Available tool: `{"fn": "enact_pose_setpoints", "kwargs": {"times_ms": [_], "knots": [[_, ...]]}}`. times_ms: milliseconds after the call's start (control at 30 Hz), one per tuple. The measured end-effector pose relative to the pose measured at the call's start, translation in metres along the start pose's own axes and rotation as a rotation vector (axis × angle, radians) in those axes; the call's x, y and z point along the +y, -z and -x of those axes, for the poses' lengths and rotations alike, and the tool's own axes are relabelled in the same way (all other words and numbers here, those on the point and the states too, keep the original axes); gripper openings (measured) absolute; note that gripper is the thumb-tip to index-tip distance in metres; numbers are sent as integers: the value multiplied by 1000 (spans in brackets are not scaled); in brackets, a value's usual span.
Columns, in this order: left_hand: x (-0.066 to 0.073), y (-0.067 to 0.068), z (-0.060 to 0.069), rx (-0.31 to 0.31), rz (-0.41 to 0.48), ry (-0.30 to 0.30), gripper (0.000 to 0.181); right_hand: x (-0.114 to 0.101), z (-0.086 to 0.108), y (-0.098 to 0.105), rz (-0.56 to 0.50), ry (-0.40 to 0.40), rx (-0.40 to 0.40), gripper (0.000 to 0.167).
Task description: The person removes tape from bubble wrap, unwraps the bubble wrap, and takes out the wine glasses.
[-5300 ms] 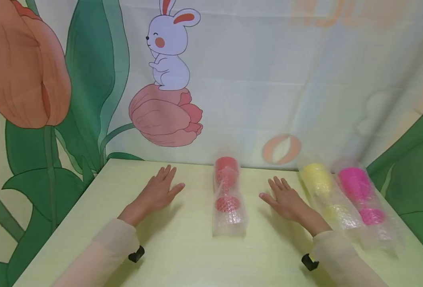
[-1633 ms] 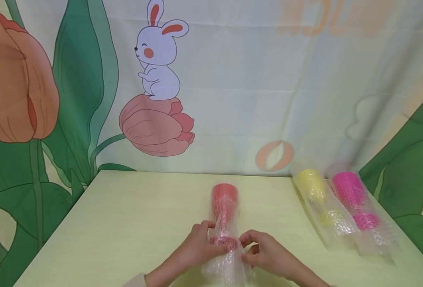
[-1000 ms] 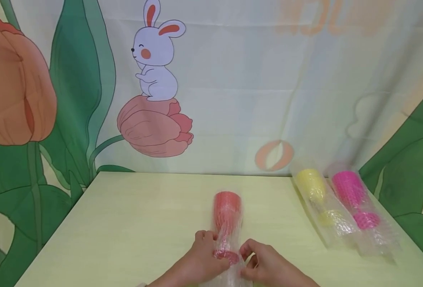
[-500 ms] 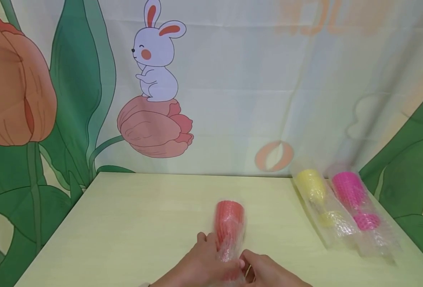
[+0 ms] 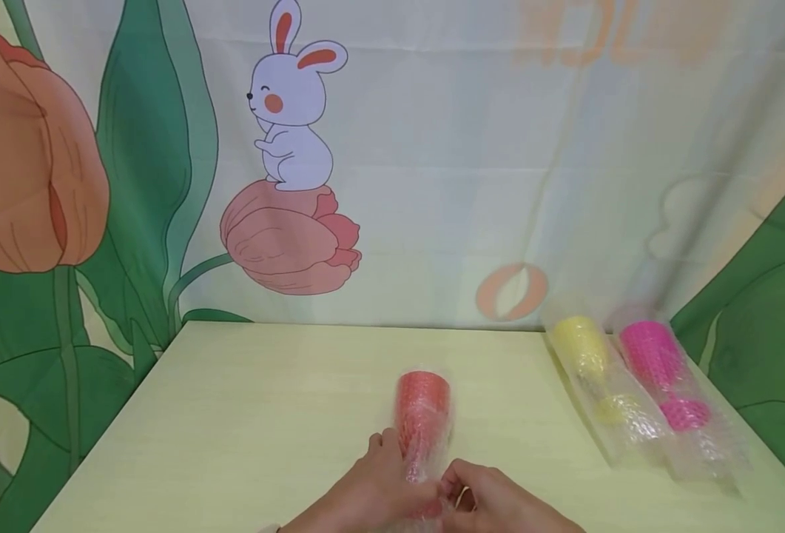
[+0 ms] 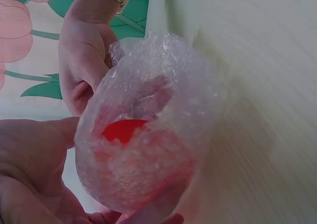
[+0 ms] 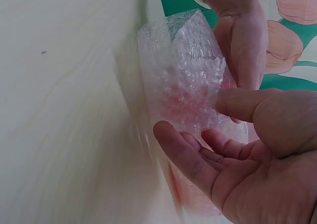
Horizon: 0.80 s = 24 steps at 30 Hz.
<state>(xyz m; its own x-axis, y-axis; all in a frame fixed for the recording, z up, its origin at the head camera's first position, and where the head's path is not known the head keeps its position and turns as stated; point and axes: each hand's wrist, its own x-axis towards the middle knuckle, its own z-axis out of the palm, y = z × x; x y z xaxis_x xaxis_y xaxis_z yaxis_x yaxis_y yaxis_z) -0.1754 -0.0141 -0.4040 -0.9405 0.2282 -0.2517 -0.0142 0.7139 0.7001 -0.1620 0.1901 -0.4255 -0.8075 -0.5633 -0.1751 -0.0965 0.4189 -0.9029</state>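
Observation:
A red goblet-shaped object (image 5: 422, 400), wide at one end with a narrow middle, lies in a clear bubble wrap sleeve (image 7: 183, 60) near me on the table. My left hand (image 5: 372, 485) grips its narrow part, thumb on top and fingers round the far side. On the other side, my right hand (image 5: 488, 500) pinches the bubble wrap between thumb and curled forefinger. The left wrist view looks into the sleeve's open end, where a red round face (image 6: 124, 130) shows. The end nearest me is partly hidden by my hands in the head view.
To the right on the pale table (image 5: 265, 400) lie two similar wrapped objects, one yellow (image 5: 581, 344) and one magenta (image 5: 652, 352), side by side. A printed cloth (image 5: 432, 148) with a rabbit and tulips hangs right behind the table's back edge.
Earlier my hands lay flat on either side of the red object. Both then took hold of it and its wrap and drew it towards me. Over the last half second little has changed.

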Motion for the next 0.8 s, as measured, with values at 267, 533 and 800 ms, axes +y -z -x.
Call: {"fn": "enact_pose_setpoints", "kwargs": {"times_ms": [267,533,800], "knots": [[0,-1,-1,-5,-79,-24,103,5,-2,1,20,40,10,18],[0,-2,-1,16,-77,-22,94,6,-1,7,-41,102,-14,10],[-1,-3,-4,12,-63,25,92,6,-2,5,29,89,105,10]]}}
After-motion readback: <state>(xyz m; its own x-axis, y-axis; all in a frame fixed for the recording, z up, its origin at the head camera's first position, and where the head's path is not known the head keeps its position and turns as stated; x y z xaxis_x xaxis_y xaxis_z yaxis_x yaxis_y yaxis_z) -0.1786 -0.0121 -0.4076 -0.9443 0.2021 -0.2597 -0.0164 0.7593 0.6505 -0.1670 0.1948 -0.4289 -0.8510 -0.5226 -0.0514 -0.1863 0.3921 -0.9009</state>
